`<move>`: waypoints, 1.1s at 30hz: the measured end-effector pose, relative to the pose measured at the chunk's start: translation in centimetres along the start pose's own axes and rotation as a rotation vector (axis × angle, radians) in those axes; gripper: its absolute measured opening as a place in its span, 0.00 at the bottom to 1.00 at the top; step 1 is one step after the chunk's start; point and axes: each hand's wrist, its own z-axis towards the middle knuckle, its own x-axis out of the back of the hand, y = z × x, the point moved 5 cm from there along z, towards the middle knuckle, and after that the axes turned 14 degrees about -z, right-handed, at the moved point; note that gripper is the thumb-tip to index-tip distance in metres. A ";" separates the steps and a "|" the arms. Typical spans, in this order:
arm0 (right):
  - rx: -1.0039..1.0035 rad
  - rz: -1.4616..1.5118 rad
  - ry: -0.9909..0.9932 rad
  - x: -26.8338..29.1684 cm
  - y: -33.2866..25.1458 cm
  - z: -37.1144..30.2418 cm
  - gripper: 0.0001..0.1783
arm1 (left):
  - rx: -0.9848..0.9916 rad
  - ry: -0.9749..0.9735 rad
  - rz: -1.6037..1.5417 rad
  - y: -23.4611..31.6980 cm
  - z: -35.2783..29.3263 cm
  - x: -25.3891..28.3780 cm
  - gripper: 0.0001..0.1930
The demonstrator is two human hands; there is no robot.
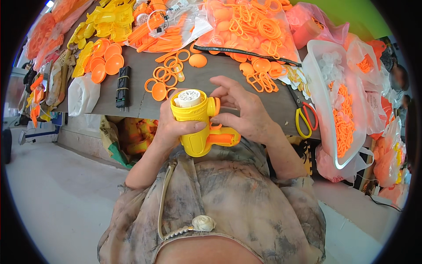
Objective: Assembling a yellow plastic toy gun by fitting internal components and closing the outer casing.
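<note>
A yellow plastic toy housing stands upright in front of my body, and my left hand is closed around it with the thumb across its front. A white round slotted insert sits in its top opening. On its right side are a round orange cap and a handle with an orange strip. My right hand is beside the cap, fingers curved and apart. Its thumb and fingertips come close to the cap; whether they touch it I cannot tell.
The grey table holds loose orange rings, orange round cups, yellow shells and a bundled black part. Scissors lie by the right edge, next to a white bin of orange links. Bags of orange parts stand behind.
</note>
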 end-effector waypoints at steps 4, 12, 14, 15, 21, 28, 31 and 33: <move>-0.004 0.069 0.144 -0.5 0.0 -1.1 0.36 | -0.067 -0.008 0.086 -0.3 0.0 0.5 0.32; 0.186 -0.173 0.304 -0.4 -0.9 -2.5 0.30 | -0.105 -0.040 0.168 -0.1 -0.7 0.0 0.36; 0.203 -0.224 0.358 -0.1 -0.9 -2.6 0.26 | -0.106 -0.052 0.121 -0.1 -1.1 -0.2 0.37; 0.290 -0.358 0.339 0.0 -1.1 -2.5 0.22 | -0.107 -0.049 0.122 0.0 -1.1 -0.1 0.37; 0.492 -0.644 0.174 -1.0 -2.3 -3.0 0.18 | -0.166 -0.125 0.312 0.7 -1.8 -0.8 0.37; 0.631 -0.636 0.057 -1.3 -4.2 -3.4 0.18 | -0.170 -0.304 0.318 1.9 -2.6 -1.9 0.36; 0.615 -0.645 0.038 -0.9 -4.7 -3.3 0.19 | -0.170 -0.349 0.321 2.3 -2.4 -2.1 0.36; 0.599 -0.635 0.084 -0.6 -4.3 -2.7 0.19 | -0.207 -0.353 0.371 2.9 -1.7 -2.1 0.36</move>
